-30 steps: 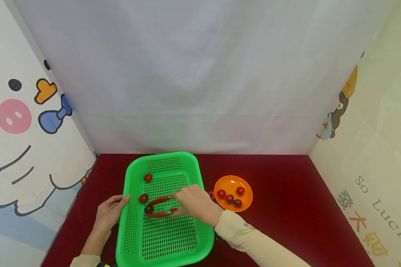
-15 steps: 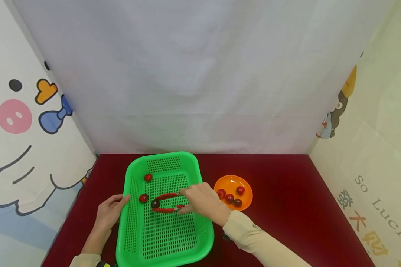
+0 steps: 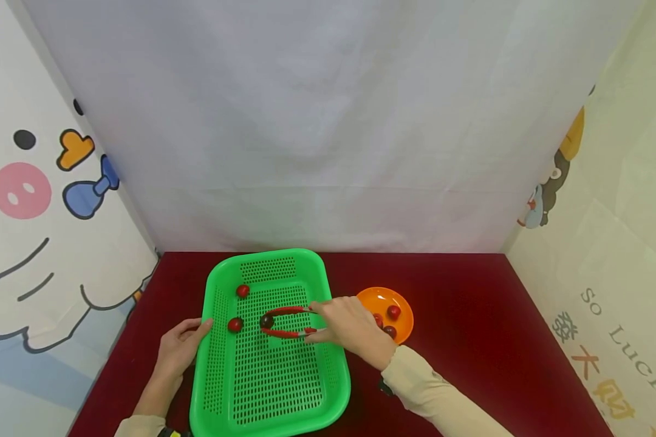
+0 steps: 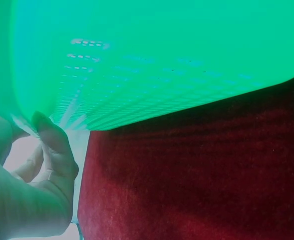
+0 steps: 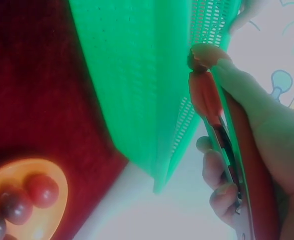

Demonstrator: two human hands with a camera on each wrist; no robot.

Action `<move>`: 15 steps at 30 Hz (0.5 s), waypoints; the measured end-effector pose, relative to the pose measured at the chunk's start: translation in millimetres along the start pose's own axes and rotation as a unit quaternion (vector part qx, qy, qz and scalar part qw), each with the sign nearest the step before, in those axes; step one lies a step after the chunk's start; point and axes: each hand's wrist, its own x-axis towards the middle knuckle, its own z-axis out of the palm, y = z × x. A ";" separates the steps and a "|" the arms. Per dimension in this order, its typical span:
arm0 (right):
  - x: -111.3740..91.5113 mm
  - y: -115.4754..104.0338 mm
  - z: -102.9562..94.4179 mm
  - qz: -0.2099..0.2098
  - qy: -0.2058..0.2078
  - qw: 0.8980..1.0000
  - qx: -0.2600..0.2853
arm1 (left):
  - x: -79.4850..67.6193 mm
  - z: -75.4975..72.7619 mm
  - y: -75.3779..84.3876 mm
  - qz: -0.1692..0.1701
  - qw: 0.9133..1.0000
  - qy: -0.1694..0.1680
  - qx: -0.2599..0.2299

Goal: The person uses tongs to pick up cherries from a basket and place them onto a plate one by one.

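My left hand (image 3: 177,347) grips the left rim of a green perforated plastic basket (image 3: 279,382), thumb over the edge, as the left wrist view also shows. My right hand (image 3: 355,328) holds red tongs (image 5: 206,97) over the basket. A small dark red round fruit (image 3: 266,321) sits between the tong tips; in the right wrist view this fruit (image 5: 196,61) is partly hidden. Two more red fruits, a far one (image 3: 243,291) and a nearer one (image 3: 235,325), lie in the basket's left half.
An orange plate (image 3: 379,296) with several red fruits stands right of the basket, partly hidden by my right hand. Dark red cloth (image 3: 459,340) covers the table. A white curtain (image 3: 328,152) hangs behind, with printed panels at both sides.
My right hand has moved right and slightly away from me, carrying the tongs and the dark fruit toward the basket's middle. It now covers part of the plate. My left hand stays on the rim.
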 end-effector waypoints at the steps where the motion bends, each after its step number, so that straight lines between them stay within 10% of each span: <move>1: -1.5 1.3 -0.1 0.002 0.005 1.000 0.001 | 0.2 0.1 -0.2 0.001 1.000 0.000 0.001; 15: -23.8 20.2 -0.5 0.016 0.085 0.996 0.014 | 0.1 0.2 0.3 -0.002 1.000 0.000 0.011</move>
